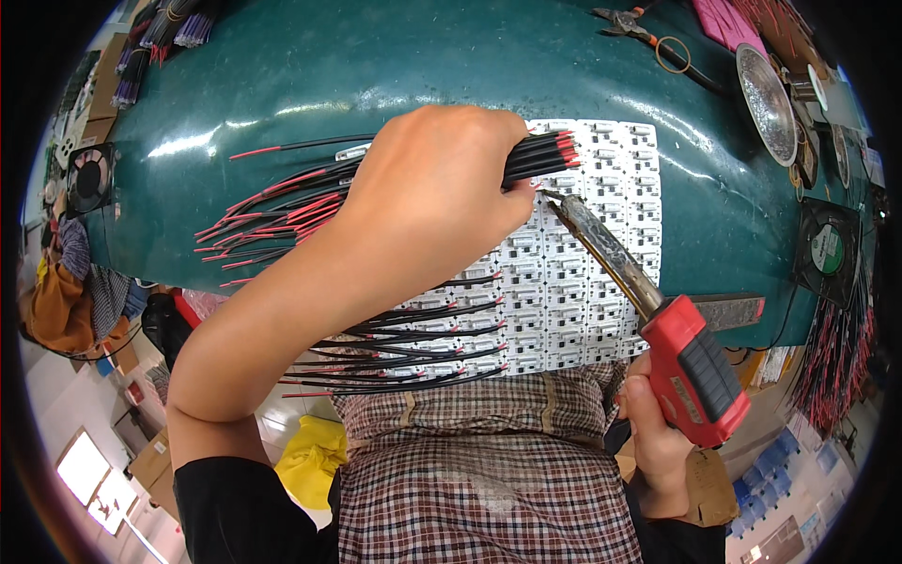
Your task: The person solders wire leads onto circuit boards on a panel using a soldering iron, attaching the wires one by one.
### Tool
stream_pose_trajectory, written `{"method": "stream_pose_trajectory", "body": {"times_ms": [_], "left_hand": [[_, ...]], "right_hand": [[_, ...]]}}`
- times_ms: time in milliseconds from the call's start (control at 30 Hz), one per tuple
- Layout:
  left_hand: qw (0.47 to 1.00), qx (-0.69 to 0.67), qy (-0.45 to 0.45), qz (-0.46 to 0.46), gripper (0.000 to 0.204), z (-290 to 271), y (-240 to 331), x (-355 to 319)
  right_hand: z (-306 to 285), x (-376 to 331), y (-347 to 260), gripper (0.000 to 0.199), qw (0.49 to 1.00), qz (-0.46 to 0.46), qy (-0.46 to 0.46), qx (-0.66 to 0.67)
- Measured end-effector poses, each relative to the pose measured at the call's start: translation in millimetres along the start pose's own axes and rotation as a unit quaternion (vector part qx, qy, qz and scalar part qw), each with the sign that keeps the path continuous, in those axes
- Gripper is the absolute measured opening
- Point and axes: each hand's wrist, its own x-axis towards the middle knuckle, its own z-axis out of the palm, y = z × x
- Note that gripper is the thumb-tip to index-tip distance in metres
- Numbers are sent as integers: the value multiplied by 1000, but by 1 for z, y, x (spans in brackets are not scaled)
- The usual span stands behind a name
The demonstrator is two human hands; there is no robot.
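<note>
My left hand is closed round a bundle of black wires with red ends, above a white panel of small circuit boards. The loose ends of the bundle fan out to the left, past my wrist. A red and black soldering gun is in my right hand, its fingers wrapped round the handle. The gun's tip meets the panel just right of my left thumb, close to a wire end. Rows of black wires lie across the near left part of the panel, their right ends on the boards.
The panel lies on a green tabletop. Pliers, a round metal dish and a black fan stand at the right. Another fan is at the left edge, with wire bundles at the far left. A grey bar lies near the gun.
</note>
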Motion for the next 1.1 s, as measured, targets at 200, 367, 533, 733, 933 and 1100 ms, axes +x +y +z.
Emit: {"method": "stream_pose_trajectory", "body": {"times_ms": [200,367,533,733,933,1100], "left_hand": [[1000,-5,-2,-4,20,0,0,2],[1000,-2,-5,17,26,-4,-1,-1],[995,-70,-45,-47,24,-9,-2,-3],[999,20,0,-27,20,-14,4,-9],[993,34,112,-7,17,-28,17,-10],[995,-83,33,-43,17,-18,18,-16]], "right_hand": [[-3,-6,-3,32,996,27,19,81],[-2,-7,-2,38,993,41,41,104],[-1,-7,-2,35,992,47,46,104],[0,-7,-4,30,990,35,56,126],[0,-11,-4,28,986,29,74,144],[-4,-15,-3,29,989,28,63,129]]}}
